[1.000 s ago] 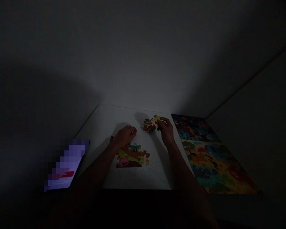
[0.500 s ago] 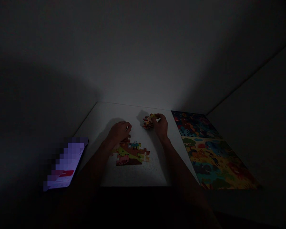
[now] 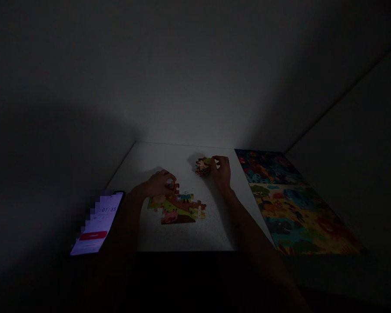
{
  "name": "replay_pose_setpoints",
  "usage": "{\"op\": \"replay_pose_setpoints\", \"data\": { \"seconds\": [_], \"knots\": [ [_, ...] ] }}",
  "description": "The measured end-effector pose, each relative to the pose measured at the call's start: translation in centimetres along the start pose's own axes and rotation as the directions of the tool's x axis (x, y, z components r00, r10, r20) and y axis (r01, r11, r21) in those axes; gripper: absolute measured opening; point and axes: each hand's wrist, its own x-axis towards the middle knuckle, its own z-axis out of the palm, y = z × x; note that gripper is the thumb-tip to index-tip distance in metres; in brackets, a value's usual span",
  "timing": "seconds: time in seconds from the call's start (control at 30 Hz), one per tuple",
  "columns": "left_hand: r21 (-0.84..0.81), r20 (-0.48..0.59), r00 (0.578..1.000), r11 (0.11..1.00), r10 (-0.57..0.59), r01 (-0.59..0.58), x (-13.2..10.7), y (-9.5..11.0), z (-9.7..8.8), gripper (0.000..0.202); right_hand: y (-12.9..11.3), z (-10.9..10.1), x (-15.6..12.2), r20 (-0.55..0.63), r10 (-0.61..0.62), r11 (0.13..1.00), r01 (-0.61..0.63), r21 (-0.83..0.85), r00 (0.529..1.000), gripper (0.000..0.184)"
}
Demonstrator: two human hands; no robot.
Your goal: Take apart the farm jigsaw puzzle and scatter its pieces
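A partly joined jigsaw puzzle (image 3: 179, 211) lies flat on the white tabletop, with green, brown and pink patches. At its upper left edge my left hand (image 3: 157, 184) has curled fingers closed on a puzzle piece (image 3: 170, 185), which touches or overlaps the joined part; I cannot tell which. Farther back stands a heap of loose puzzle pieces (image 3: 201, 168). My right hand (image 3: 222, 171) is at the heap's right side, thumb and fingers pinched at a yellow-green puzzle piece (image 3: 207, 161) on top.
Left of the table, a phone (image 3: 99, 226) shows a lit timer screen, partly blurred out. Two colourful animal pictures lie on the right, a dark one (image 3: 267, 167) behind a lighter one (image 3: 303, 219). Pale walls (image 3: 189, 87) enclose the back and sides. The light is dim.
My left hand has moved slightly left and down, uncovering more of the puzzle's upper edge and a piece at its fingertips. The yellow-green piece sits lower against the heap. The view has shifted slightly.
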Motion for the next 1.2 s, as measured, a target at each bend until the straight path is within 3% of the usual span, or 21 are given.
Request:
{"op": "replay_pose_setpoints", "data": {
  "seconds": [0.1,0.23,0.37,0.5,0.67,0.83,1.2],
  "knots": [
    [-0.026,0.007,1.000,1.000,0.016,-0.015,0.2,0.1,0.1,0.038,-0.9,-0.8,-0.2,-0.003,-0.063,0.997,0.063,0.036,0.998,0.030],
    [-0.047,0.010,1.000,0.999,0.020,-0.019,0.3,0.2,0.1,0.034,-2.1,-1.2,-0.8,0.230,-0.144,0.985,0.118,0.124,0.962,0.027],
    [-0.050,0.057,0.998,0.999,0.021,-0.018,0.4,0.1,0.2,0.030,-2.6,-0.6,-1.5,0.517,-0.185,0.982,0.175,0.069,0.835,0.017],
    [-0.034,0.012,1.000,0.999,-0.022,0.022,0.5,-0.4,0.5,0.050,-2.7,0.2,-2.1,0.702,-0.168,0.975,0.223,0.013,0.692,0.012],
    [0.020,0.015,1.000,1.000,-0.024,0.024,0.7,-0.9,0.8,0.042,-2.3,0.3,-2.4,0.826,-0.117,0.982,0.191,0.012,0.551,0.013],
    [0.003,0.012,1.000,1.000,-0.019,0.019,0.7,-0.6,0.9,0.035,-2.2,0.0,-2.5,0.886,-0.112,0.986,0.162,0.043,0.449,0.020],
    [-0.196,0.017,0.997,0.977,-0.077,0.079,0.5,0.3,0.9,0.038,-2.2,0.0,-2.6,0.896,-0.152,0.970,0.236,0.055,0.417,0.028]
  ]
}}
